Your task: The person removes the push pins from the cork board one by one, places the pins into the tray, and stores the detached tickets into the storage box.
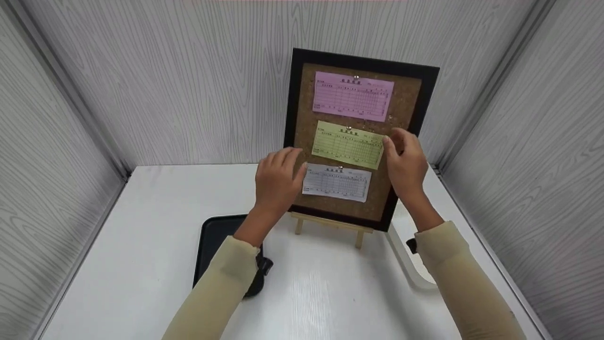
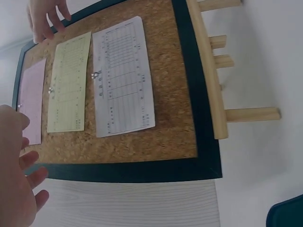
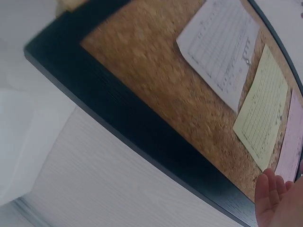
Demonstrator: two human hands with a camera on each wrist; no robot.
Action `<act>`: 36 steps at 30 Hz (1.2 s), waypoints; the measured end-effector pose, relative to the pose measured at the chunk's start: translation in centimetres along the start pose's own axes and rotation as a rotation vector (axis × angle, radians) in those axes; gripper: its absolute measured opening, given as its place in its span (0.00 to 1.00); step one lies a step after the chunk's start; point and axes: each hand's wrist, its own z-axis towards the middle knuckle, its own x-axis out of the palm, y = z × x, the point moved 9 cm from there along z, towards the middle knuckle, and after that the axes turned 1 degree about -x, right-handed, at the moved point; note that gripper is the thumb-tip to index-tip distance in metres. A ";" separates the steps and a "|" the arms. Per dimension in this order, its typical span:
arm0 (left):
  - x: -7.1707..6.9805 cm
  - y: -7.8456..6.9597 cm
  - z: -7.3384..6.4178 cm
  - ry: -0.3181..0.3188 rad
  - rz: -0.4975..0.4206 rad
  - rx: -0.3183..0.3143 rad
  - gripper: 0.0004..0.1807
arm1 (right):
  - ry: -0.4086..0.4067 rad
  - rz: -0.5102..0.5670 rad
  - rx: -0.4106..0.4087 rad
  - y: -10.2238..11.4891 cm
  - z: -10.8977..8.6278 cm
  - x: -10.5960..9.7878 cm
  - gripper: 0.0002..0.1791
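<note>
The corkboard (image 1: 379, 187) stands between the left hand (image 1: 279, 180) and right hand (image 1: 407, 164) (both relaxed, thumbs apart from fingers).

The pink slip (image 1: 351, 97), the yellow slip (image 1: 348, 145) and the white slip (image 1: 336, 184) each bear a short printed heading over a ruled grid, with small characters around it; the print is too small and blurred to read.
</note>
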 end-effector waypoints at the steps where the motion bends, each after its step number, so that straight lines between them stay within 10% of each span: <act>1: 0.1 -0.3 0.7 0.000 0.009 0.011 0.19 | 0.000 -0.007 0.002 0.1 0.6 0.0 0.24; 19: 1.9 -3.9 12.7 0.096 0.096 -0.027 0.19 | -0.034 -0.002 0.093 2.5 6.4 0.3 0.20; 36: 4.9 -7.0 18.0 0.194 0.061 -0.086 0.21 | -0.112 0.236 0.254 1.9 7.0 1.0 0.15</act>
